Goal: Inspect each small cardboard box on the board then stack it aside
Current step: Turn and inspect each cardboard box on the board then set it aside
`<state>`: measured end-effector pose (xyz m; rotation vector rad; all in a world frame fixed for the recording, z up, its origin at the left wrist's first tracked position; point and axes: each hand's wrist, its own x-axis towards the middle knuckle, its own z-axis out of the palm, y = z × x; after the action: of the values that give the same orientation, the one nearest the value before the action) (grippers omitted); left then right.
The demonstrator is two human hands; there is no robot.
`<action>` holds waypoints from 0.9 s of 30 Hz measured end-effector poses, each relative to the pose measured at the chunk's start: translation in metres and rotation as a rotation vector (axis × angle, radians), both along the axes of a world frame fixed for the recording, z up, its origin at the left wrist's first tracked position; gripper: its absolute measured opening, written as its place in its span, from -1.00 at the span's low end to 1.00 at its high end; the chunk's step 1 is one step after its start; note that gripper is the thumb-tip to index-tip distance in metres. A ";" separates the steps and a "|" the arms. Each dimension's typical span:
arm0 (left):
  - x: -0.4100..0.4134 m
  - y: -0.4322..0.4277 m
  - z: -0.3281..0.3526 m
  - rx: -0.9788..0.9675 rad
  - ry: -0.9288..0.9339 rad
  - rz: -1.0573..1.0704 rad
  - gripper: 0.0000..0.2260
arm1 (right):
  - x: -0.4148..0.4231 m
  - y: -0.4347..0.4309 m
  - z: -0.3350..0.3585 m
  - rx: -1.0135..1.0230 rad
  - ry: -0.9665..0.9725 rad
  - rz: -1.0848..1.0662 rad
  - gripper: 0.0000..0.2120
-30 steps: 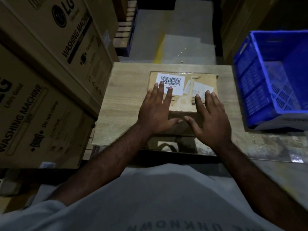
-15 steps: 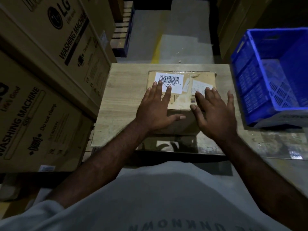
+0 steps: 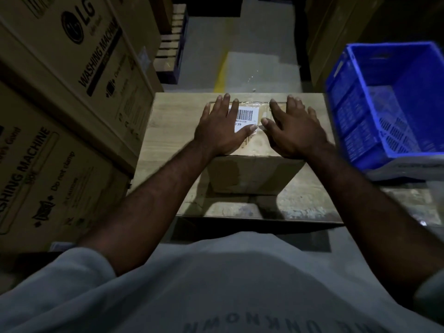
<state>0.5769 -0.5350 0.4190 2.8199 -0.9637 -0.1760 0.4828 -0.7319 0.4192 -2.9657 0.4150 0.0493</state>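
Note:
A small brown cardboard box (image 3: 249, 174) with a white barcode label (image 3: 247, 116) on top stands on the pale wooden board (image 3: 165, 140). My left hand (image 3: 221, 127) lies flat on the left half of the box's top, fingers straight and reaching to its far edge. My right hand (image 3: 292, 128) lies flat on the right half in the same way. The thumbs nearly meet over the middle of the top. Both hands cover most of the top; the near side face of the box shows below them.
Large washing-machine cartons (image 3: 72, 97) stand stacked close along the board's left side. A blue plastic crate (image 3: 355, 111) sits at the right, on a grey lid. Beyond the board lies concrete floor with a yellow line (image 3: 221, 73) and pallets (image 3: 170, 51).
Both hands have slid forward across the box's top, from its near half to its far edge, and now cover part of the barcode label and the right-hand sticker.

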 end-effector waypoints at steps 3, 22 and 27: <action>-0.001 0.000 -0.006 0.003 -0.035 0.001 -0.17 | -0.001 0.002 -0.003 0.044 -0.024 -0.005 -0.32; 0.001 0.004 -0.015 -0.117 -0.010 0.071 -0.19 | -0.053 -0.001 -0.030 1.145 -0.680 -0.496 -0.41; 0.003 0.003 -0.016 -0.109 -0.007 0.072 -0.19 | -0.099 0.025 -0.070 1.251 -0.663 -0.303 -0.27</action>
<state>0.5798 -0.5323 0.4030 2.7520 -0.8447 -0.1022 0.3839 -0.7067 0.3493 -1.5448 0.4712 -0.4934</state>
